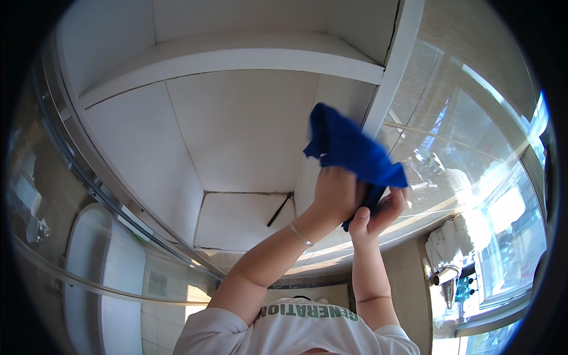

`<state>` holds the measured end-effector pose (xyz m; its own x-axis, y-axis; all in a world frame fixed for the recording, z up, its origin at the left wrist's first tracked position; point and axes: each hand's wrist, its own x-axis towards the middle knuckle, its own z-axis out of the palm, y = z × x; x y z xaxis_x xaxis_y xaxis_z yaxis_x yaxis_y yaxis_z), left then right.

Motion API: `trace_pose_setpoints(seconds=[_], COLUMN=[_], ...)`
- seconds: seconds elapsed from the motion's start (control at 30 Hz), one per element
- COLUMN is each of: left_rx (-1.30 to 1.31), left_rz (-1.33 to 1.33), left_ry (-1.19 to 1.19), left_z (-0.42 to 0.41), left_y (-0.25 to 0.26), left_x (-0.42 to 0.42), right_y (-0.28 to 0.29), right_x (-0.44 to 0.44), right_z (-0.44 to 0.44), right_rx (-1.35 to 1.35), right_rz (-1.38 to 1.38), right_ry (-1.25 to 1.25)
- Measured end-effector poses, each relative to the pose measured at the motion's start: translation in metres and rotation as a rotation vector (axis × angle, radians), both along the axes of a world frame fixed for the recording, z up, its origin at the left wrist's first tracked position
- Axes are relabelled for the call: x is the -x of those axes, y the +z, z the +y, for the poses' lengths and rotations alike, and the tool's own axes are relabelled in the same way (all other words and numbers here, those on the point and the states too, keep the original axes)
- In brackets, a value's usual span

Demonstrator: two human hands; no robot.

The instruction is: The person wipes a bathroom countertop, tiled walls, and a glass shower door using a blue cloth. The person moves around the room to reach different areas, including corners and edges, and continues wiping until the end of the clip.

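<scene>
A blue cloth (355, 146), blurred and partly folded, is raised in front of a white shelf unit. My left hand (338, 195) is closed around its lower part and wears a metal bangle at the wrist. My right hand (384, 212) grips a hanging fold of the same cloth, thumb and fingers bent around it. On the white floor of the lower compartment (235, 222) lies a slim black rod-like tool (279, 209), whose exact kind I cannot tell.
Above the cloth runs a thick white shelf edge (248, 58). A metal-framed glass panel stands left, with a white bathtub (122, 284) beyond. To the right are a glossy tiled wall (426, 88), rolled white towels (448, 242) and a hair dryer (447, 275) by a window.
</scene>
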<state>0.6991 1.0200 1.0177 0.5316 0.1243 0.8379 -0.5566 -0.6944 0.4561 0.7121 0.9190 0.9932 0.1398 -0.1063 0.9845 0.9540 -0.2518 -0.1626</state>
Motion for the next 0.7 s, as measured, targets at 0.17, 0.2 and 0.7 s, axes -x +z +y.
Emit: trace_pose_setpoints(seconds=[0.17,0.2,0.7], left_rx=[0.462,0.542,0.334], left_rz=[0.091,0.159,0.079], left_ry=[-0.36,-0.415,-0.426], left_z=[0.012,0.014,0.03], left_y=[-0.027,-0.02,-0.064], left_x=[0.009,0.008,-0.065], right_y=[-0.009,-0.011,-0.067], right_x=[-0.005,-0.007,-0.049], right_z=[0.017,0.022,0.029], right_rx=[0.217,0.158,0.162], right_rz=[-0.035,-0.083,-0.427], right_ry=[0.064,0.107,-0.213])
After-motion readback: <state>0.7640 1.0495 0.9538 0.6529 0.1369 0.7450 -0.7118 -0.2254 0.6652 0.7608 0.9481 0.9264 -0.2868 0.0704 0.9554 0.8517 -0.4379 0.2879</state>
